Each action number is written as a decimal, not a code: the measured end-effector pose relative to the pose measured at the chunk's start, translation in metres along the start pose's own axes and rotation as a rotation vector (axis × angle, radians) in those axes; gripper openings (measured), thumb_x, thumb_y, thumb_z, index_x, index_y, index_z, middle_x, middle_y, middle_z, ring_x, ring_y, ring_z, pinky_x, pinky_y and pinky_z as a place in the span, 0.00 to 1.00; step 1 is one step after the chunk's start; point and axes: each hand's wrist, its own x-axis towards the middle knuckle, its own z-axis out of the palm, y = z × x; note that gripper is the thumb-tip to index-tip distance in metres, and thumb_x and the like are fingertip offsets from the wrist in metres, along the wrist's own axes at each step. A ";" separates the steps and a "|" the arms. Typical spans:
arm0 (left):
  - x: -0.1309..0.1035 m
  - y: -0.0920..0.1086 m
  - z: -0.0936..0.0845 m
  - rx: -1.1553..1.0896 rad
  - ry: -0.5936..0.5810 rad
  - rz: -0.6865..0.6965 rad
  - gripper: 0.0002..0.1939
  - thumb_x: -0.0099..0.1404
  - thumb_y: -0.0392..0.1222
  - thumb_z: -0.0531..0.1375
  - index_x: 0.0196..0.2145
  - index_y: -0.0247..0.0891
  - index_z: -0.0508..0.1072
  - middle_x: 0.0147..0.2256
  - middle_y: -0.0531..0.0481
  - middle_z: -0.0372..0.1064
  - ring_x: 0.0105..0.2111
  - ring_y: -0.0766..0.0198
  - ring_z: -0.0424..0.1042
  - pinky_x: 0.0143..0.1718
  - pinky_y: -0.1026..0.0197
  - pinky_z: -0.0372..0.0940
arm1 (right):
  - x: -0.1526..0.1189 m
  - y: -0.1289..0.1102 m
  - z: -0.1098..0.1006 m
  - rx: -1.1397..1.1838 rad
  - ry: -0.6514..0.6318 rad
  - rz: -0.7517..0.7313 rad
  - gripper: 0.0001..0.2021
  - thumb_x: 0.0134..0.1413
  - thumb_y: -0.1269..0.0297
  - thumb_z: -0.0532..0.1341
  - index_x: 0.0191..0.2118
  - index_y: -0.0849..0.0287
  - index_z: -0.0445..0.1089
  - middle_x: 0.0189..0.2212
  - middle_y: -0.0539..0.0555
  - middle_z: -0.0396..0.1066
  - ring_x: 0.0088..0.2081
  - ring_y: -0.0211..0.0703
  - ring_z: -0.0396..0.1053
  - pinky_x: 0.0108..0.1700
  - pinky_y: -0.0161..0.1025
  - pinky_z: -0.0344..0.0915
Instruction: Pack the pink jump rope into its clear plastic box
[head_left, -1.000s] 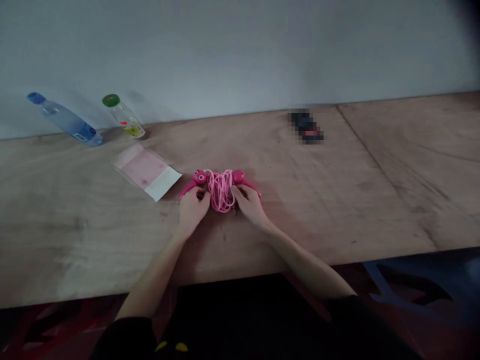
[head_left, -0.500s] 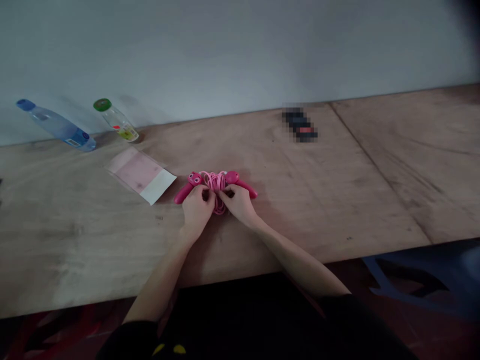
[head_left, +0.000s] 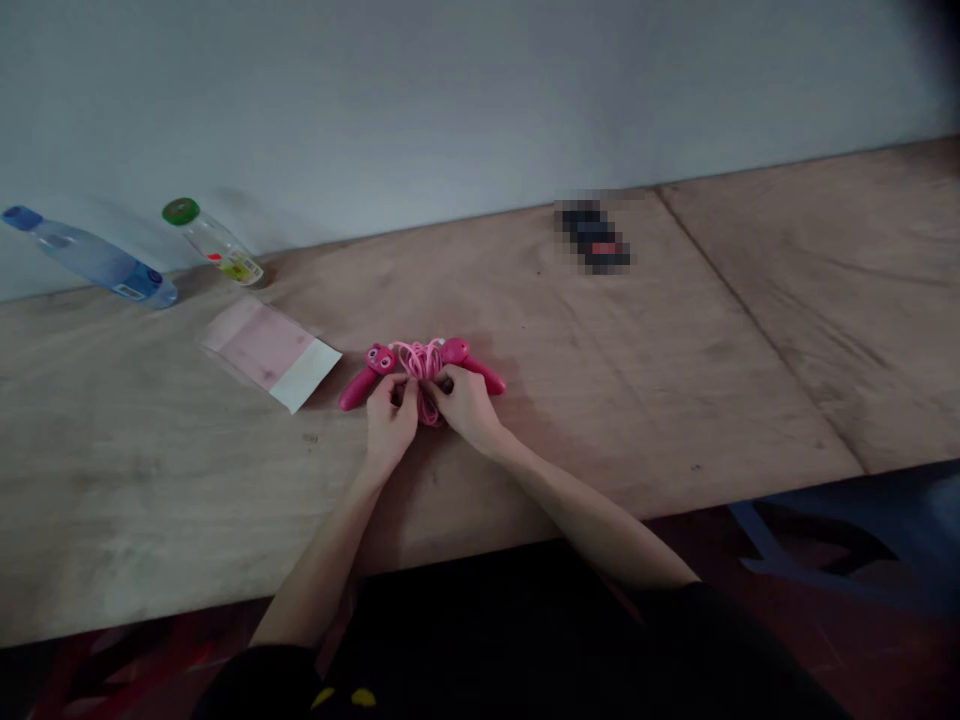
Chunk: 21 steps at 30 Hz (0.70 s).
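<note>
A pink jump rope (head_left: 424,360) lies bundled on the wooden table (head_left: 600,400), its cord gathered in loops between two darker pink handles. The left handle (head_left: 360,387) has a cartoon face at its top; the right handle (head_left: 487,375) slants away to the right. My left hand (head_left: 392,415) pinches the middle of the cord bundle from the left. From the right, my right hand (head_left: 465,405) pinches the same bundle, its fingertips close to those of my left hand. Whatever lies right between the fingertips is too small to make out.
A pink and white packet (head_left: 270,350) lies left of the rope. Behind it, a blue-capped bottle (head_left: 97,262) and a green-capped bottle (head_left: 217,245) are near the wall. A pixelated dark object (head_left: 596,238) is at the back right. Blue and red stools show below the table edge.
The view has shifted slightly, moving most things a little to the left. My left hand's fingers have changed pose a bit at the cord; both hands remain on the bundle.
</note>
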 end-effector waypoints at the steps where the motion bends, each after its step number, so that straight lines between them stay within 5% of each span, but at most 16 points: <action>1: -0.001 0.001 -0.001 0.020 -0.006 0.001 0.11 0.73 0.46 0.60 0.40 0.38 0.79 0.31 0.49 0.76 0.28 0.62 0.73 0.31 0.61 0.69 | 0.000 0.000 0.000 -0.006 -0.001 -0.004 0.11 0.62 0.68 0.69 0.28 0.56 0.72 0.28 0.54 0.79 0.29 0.45 0.76 0.35 0.40 0.68; 11: -0.031 -0.002 -0.021 0.492 0.081 0.212 0.14 0.74 0.49 0.62 0.49 0.44 0.85 0.43 0.41 0.78 0.47 0.48 0.77 0.56 0.45 0.71 | -0.003 -0.001 0.002 -0.067 0.001 -0.067 0.11 0.63 0.64 0.70 0.28 0.55 0.74 0.28 0.54 0.79 0.29 0.45 0.75 0.36 0.40 0.67; 21: -0.033 0.000 0.008 0.238 0.120 0.229 0.16 0.73 0.48 0.63 0.53 0.42 0.83 0.49 0.41 0.78 0.52 0.51 0.77 0.61 0.45 0.72 | 0.001 0.003 -0.007 0.046 -0.040 -0.036 0.10 0.67 0.67 0.67 0.32 0.57 0.78 0.31 0.55 0.82 0.32 0.45 0.77 0.37 0.39 0.67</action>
